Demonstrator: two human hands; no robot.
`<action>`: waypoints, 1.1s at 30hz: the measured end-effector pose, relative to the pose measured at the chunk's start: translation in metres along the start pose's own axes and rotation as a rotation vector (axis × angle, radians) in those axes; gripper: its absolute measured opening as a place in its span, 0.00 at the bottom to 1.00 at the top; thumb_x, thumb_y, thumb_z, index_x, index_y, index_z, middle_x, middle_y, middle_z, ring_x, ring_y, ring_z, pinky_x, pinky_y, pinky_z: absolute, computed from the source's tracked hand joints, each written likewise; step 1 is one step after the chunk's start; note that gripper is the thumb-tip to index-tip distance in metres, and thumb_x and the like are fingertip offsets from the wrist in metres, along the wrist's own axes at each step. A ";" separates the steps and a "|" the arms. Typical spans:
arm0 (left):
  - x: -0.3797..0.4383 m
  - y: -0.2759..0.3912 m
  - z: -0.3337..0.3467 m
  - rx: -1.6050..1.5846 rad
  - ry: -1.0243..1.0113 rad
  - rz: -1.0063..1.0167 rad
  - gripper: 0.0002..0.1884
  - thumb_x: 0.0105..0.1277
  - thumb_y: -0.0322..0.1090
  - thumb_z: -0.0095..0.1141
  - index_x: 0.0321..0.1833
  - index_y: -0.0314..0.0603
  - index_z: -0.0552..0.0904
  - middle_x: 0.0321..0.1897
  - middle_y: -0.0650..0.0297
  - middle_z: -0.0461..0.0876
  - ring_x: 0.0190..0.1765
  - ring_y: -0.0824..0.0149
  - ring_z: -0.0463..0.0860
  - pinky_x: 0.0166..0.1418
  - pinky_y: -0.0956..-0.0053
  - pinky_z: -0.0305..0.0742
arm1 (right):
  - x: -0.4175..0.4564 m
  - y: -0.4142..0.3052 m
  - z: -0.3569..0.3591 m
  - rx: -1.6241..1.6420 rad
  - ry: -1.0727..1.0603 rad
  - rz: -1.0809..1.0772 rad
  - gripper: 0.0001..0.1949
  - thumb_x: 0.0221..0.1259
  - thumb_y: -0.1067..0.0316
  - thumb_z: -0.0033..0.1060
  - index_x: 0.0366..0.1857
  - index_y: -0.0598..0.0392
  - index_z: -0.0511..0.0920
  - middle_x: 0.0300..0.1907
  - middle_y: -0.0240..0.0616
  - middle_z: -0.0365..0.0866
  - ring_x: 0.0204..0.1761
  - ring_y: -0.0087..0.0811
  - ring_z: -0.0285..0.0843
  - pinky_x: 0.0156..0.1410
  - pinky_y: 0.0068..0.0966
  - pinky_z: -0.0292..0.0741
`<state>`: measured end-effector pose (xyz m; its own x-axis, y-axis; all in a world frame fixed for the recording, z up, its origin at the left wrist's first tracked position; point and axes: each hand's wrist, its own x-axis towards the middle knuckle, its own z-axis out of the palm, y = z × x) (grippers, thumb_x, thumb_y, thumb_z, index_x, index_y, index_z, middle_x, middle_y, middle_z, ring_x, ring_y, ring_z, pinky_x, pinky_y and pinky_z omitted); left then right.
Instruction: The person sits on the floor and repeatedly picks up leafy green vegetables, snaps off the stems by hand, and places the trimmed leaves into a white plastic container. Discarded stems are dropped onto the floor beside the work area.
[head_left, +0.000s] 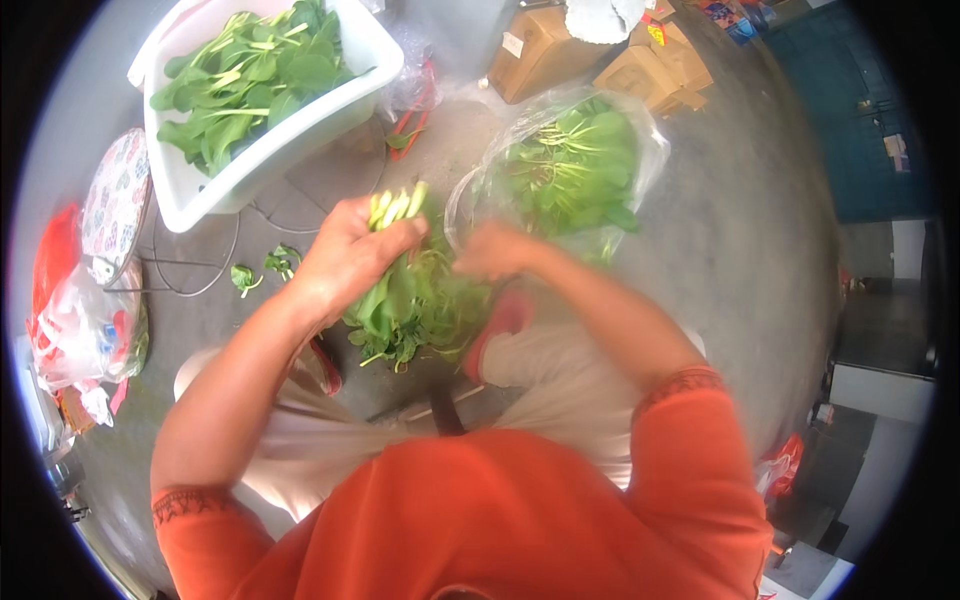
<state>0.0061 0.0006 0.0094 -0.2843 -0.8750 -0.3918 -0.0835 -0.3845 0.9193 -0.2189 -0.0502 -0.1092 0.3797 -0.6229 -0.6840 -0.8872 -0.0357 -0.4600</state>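
Observation:
My left hand (364, 251) grips a bunch of leafy greens (397, 206), its pale cut stems sticking up above the fist and its leaves hanging below. My right hand (495, 251), blurred, is just to the right of the bunch; whether its fingers hold anything cannot be made out. Below both hands a heap of loose leaves (412, 330) lies on the floor between my feet. Beyond my right hand, a clear plastic bag (654, 154) stands open around more greens (574, 165). A white plastic tub (300, 142) at the upper left holds loose greens (255, 75).
Two small leaf scraps (244, 279) lie on the floor at left. Near them are a wire frame (187, 289), a heart-patterned round cushion (114, 202) and stuffed plastic bags (90, 322). Cardboard boxes (544, 52) stand at the top. Red straps (412, 124) lie beside the tub.

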 end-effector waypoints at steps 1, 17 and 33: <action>-0.002 0.002 -0.002 0.018 0.013 -0.014 0.07 0.64 0.35 0.56 0.33 0.40 0.80 0.23 0.72 0.76 0.27 0.79 0.72 0.32 0.79 0.69 | 0.013 0.023 0.000 -0.226 0.147 0.022 0.12 0.58 0.58 0.61 0.38 0.54 0.81 0.35 0.37 0.84 0.32 0.35 0.82 0.37 0.30 0.78; -0.018 0.018 -0.014 -0.014 0.035 -0.004 0.07 0.68 0.32 0.55 0.34 0.38 0.78 0.22 0.75 0.73 0.27 0.82 0.68 0.30 0.83 0.65 | 0.051 0.152 -0.072 -0.537 0.787 0.374 0.15 0.56 0.63 0.56 0.48 0.47 0.80 0.50 0.45 0.79 0.56 0.46 0.74 0.62 0.41 0.68; 0.005 -0.013 0.026 -0.101 0.056 0.076 0.05 0.65 0.31 0.55 0.34 0.38 0.80 0.22 0.74 0.75 0.25 0.81 0.70 0.28 0.81 0.66 | -0.084 -0.025 -0.075 0.956 0.392 -0.042 0.11 0.63 0.60 0.59 0.40 0.56 0.80 0.36 0.30 0.80 0.39 0.22 0.76 0.45 0.23 0.73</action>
<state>-0.0191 0.0085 -0.0033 -0.2319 -0.9168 -0.3252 0.0340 -0.3418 0.9392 -0.2485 -0.0551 0.0021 0.1417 -0.8523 -0.5035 -0.2315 0.4660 -0.8539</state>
